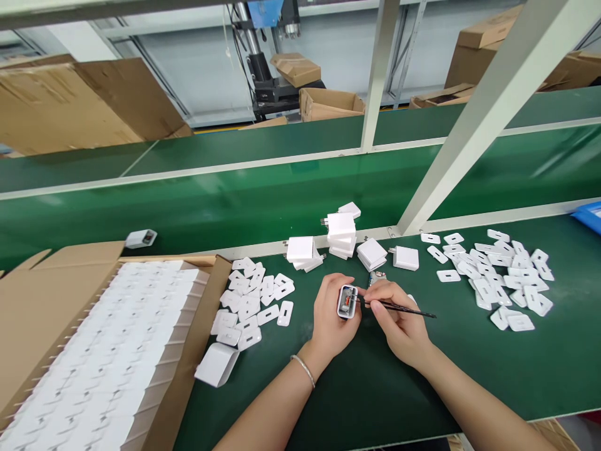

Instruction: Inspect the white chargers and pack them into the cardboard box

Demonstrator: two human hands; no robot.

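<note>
My left hand (331,313) holds a small white charger housing (347,302) with its open end up, showing the parts inside. My right hand (399,319) grips a thin dark stick-like tool (408,309) whose tip reaches into the housing's opening. Both hands hover over the green bench (375,388). Assembled white chargers (342,233) are stacked just beyond the hands, with more chargers (406,257) beside them. Flat white cover plates lie in a pile (253,300) to the left and another pile (502,275) to the right.
A cardboard box (94,351) filled with rows of white pieces stands at the left. A loose white shell (216,364) lies by the box. A green conveyor belt (235,200) runs behind the bench, carrying one charger (140,238). A white frame post (488,113) slants overhead.
</note>
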